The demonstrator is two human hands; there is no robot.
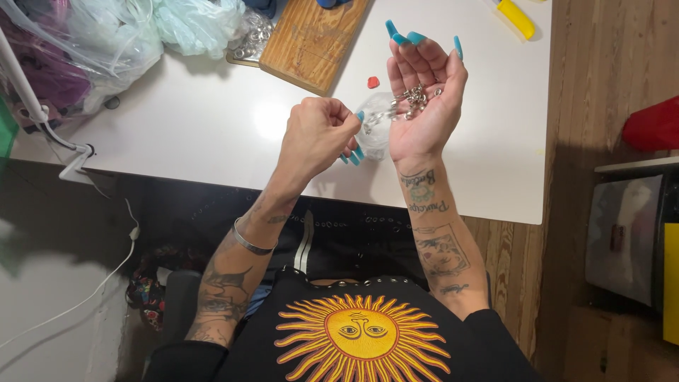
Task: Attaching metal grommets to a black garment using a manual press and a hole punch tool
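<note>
Far left of the hands, clear plastic bags [92,42] crowd the corner of the white tabletop [212,127], with a white cable [106,276] trailing down below the near edge. Up and left of the left hand [316,134] lies a wooden board [311,39], its long axis angled away toward the far edge. The left hand is curled into a loose fist, knuckles up, fingertips pinched on the edge of a small clear plastic bag [375,131]; a silver bangle [251,242] circles the tattooed forearm, which rises from the lap at a slant. The little bag hangs between the two hands, just above the bare tabletop. A small red piece [373,82] lies on the tabletop just beyond it. The right hand [423,99] is held open, palm up and fingers pointing away from the body, long blue nails at the tips; a heap of small silver metal rings [416,97] rests in the cupped palm, touching the bag's upper edge. The right forearm stands nearly upright. Open white surface spreads to the right of this hand as far as the tabletop's right edge, where a yellow object [516,18] lies far up. Beyond that edge runs wood floor [601,92], with a red object [654,126] farther right.
</note>
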